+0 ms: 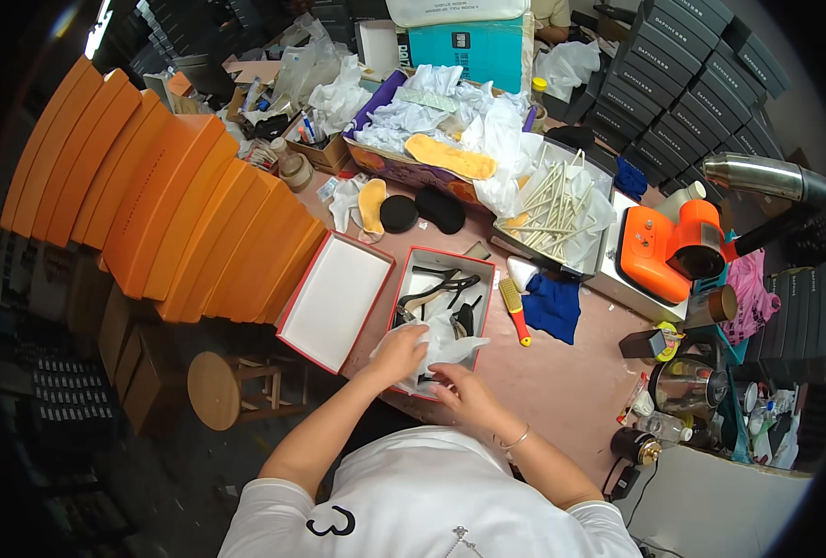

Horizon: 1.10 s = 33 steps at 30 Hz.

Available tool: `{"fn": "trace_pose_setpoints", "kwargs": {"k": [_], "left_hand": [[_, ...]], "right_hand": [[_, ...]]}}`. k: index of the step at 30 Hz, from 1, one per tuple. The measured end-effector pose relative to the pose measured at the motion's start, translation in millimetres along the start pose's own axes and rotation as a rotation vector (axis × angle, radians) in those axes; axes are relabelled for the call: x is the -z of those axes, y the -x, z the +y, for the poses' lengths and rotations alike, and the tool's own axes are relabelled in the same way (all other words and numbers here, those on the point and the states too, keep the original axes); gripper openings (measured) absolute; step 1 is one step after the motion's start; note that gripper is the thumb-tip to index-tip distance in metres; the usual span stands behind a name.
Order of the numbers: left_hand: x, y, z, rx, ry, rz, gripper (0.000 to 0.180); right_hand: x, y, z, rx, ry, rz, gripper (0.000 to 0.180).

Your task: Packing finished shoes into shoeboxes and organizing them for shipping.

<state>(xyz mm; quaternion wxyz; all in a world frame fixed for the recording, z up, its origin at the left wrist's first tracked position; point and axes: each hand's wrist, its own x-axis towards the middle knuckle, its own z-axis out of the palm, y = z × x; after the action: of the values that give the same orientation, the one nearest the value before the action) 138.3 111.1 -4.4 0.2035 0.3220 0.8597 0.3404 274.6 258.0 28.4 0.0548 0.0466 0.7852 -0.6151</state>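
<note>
A red-edged shoe box (489, 286) stands in front of me with black strappy high-heeled shoes (450, 290) in its far part. Crumpled white tissue paper (450, 346) covers the near part of the shoes. At the box's near left side, my left hand (402, 353) grips the tissue with closed fingers. My right hand (467, 395) is at the near right corner, its fingers curled onto the paper's near edge; the fingertips are partly hidden. Left of the box lies its lid (338, 302), white inside up with a red rim.
Orange shoe boxes (166, 205) lean in a long row at the left. A yellow-and-red brush (513, 312) and blue cloth (552, 309) lie right of the box. Farther right are an orange machine (653, 244) and a metal-nozzled heat gun (757, 174). A carton of white sticks (557, 209) stands behind.
</note>
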Motion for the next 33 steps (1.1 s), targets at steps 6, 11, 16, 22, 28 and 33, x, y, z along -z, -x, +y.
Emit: {"fn": "trace_pose_setpoints", "kwargs": {"k": [6,11,16,22,28,33], "left_hand": [[-75,-28,-66,0.206,0.195,-0.145,0.044],[12,15,-12,-0.177,-0.016,0.303,0.039],[28,52,-124,0.359,-0.309,0.164,0.027],[104,74,-67,0.195,-0.007,0.244,0.022],[123,85,27,0.171,1.342,-0.048,0.030],[12,44,-29,0.019,0.273,0.202,0.049]], "right_hand": [[-20,14,2,0.076,0.109,-0.037,0.038],[7,39,-4,-0.176,0.016,0.014,0.032],[22,40,31,-0.154,0.023,0.148,0.032],[27,35,5,-0.134,0.070,0.097,0.039],[25,35,17,-0.051,-0.315,0.362,0.068],[23,5,58,-0.259,-0.489,0.429,0.066]]}}
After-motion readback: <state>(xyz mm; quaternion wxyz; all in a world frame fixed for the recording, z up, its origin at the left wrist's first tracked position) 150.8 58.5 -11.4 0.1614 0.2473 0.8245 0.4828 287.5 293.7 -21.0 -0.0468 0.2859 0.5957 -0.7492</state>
